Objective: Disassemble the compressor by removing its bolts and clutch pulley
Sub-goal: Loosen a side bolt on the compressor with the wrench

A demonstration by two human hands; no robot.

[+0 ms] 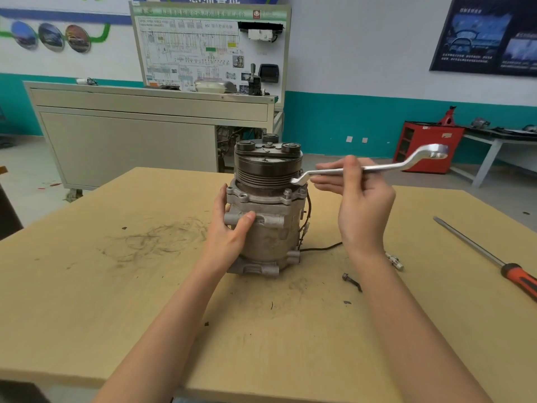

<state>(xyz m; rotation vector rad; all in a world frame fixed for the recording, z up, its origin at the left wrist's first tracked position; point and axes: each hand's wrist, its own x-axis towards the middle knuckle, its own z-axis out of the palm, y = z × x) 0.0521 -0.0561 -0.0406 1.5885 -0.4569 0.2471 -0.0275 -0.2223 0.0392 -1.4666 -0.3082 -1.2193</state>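
The compressor (270, 237) stands up in the middle of the table (116, 286), with its clutch pulley (266, 170) on top. Your left hand (229, 231) curls round its left side. Your right hand (360, 205) pinches the wrench (377, 168), whose left end touches the compressor just under the pulley. A loose bolt (350, 280) lies near, on the right.

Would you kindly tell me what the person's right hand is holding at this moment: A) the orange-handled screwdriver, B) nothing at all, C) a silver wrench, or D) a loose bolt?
C: the right hand grips the silver wrench, whose lower end meets the flange of the compressor, while the screwdriver lies untouched on the table.
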